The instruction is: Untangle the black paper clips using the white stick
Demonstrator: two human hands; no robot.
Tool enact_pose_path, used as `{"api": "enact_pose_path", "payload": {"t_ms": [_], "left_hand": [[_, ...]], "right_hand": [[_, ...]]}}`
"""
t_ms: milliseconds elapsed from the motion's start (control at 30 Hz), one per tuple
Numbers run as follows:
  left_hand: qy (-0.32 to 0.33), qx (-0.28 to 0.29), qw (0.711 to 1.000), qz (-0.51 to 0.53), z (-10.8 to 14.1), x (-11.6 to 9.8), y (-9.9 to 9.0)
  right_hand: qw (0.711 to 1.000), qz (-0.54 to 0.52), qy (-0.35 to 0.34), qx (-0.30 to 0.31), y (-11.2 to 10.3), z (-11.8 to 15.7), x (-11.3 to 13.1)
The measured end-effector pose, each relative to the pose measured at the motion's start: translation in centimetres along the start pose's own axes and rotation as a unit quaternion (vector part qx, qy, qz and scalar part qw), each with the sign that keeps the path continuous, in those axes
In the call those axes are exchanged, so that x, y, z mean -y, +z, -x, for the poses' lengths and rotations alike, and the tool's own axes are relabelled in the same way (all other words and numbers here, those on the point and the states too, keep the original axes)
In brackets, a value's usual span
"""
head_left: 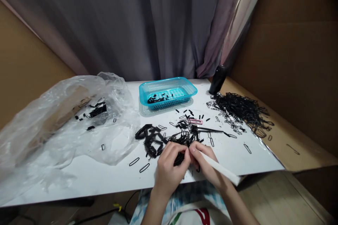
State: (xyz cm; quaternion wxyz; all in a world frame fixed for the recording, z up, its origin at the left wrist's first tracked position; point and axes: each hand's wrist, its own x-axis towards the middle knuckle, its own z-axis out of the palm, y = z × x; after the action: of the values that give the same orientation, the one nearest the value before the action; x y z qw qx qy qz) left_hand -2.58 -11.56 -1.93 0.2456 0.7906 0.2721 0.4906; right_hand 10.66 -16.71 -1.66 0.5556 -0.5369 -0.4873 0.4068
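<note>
Close together at the table's front edge, my left hand (170, 161) and my right hand (204, 158) work with fingertips pinched. My left thumb and forefinger meet over a black bundle; what exactly they grip is too small to make out. A long white stick-shaped tool (221, 168) slants from my right fingertips down across the hand. Just beyond my fingers spreads a heap of thin black loops (183, 135). Thicker black strips (151, 140) lie tangled to its left. Behind the heap are a pink clip-like piece (194, 121) and a pair of slim black tweezers (211, 130).
A blue plastic basket (190, 93) with small black pieces stands at the back. Crumpled clear plastic (113, 144) covers the left side. To the right sits a large pile of black loops (240, 109), with a black cylindrical object (218, 80) behind it. Cardboard walls (295, 59) flank the table.
</note>
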Motion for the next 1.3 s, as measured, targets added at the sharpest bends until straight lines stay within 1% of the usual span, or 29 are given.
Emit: {"api": "enact_pose_path", "payload": {"t_ms": [100,233,300,433,533,700,800,1033,1100,1167,1233,1300], "left_hand": [[-0.006,0.008,1.0,0.002,-0.1,0.0,-0.1],[-0.023,0.014,0.999,0.018,-0.3,0.0,-0.1],[-0.02,0.019,0.999,0.024,-0.3,0.1,-0.1],[0.013,0.025,1.0,0.009,-0.3,0.2,0.0],[0.041,0.02,0.999,-0.013,-0.2,0.2,0.1],[0.099,0.006,0.993,-0.065,-0.2,0.2,0.1],[0.117,0.002,0.989,-0.088,-0.1,0.1,0.2],[0.105,0.001,0.989,-0.106,0.1,0.2,0.6],[0.097,-0.02,0.989,-0.111,-0.1,0.3,0.5],[0.081,-0.062,0.989,-0.11,-0.4,0.4,0.2],[0.064,-0.089,0.989,-0.097,-0.6,0.5,0.0],[0.054,-0.079,0.992,-0.08,-0.7,0.5,-0.1]], "right_hand": [[1.0,0.009,-0.001,0.008,0.0,0.0,-0.2],[1.0,-0.007,0.011,0.019,-0.1,0.0,-0.4],[1.0,-0.006,0.008,0.018,-0.3,0.0,-0.5],[1.0,0.022,0.0,0.011,-0.4,0.0,-0.6],[0.999,0.033,0.006,0.027,-0.6,0.0,-0.6],[0.998,0.027,0.02,0.054,-0.8,0.1,-0.4],[0.998,0.009,0.024,0.059,-1.0,0.1,-0.5],[0.995,-0.07,0.042,0.06,-1.1,0.2,-1.0],[0.992,-0.087,0.053,0.073,-1.1,0.4,-1.2],[0.988,-0.104,0.072,0.088,-1.1,0.7,-1.5],[0.987,-0.121,0.078,0.073,-1.2,0.9,-1.8],[0.988,-0.132,0.066,0.04,-1.2,0.9,-2.0]]}}
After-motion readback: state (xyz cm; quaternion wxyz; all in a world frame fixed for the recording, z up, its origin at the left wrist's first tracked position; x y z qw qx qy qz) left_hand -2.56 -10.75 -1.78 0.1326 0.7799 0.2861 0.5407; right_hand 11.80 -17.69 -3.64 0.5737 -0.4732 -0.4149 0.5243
